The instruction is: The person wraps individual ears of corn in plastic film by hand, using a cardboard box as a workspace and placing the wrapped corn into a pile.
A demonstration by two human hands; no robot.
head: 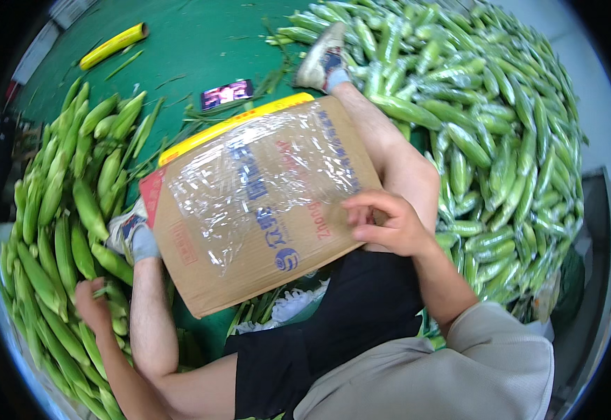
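Observation:
On my lap lies a flattened-looking cardboard box (211,286), tilted, with crumpled clear plastic film (263,157) spread over its top. A yellow-wrapped roll (232,126) runs along its far edge. My right hand (389,223) hovers at the box's near right corner, fingers loosely curled and apart, with nothing in them. At the left, my left hand (91,304) is in a heap of unwrapped corn ears in green husks (56,273). Its fingers close around the stem end of one ear (116,302), which the hand partly hides.
A large heap of film-wrapped green corn ears (484,136) rises on the right. A phone with a lit screen (227,94) lies on the green floor (195,42) beyond the box. Farther left is a yellow tube (114,46). White crumpled material (284,310) lies between my legs.

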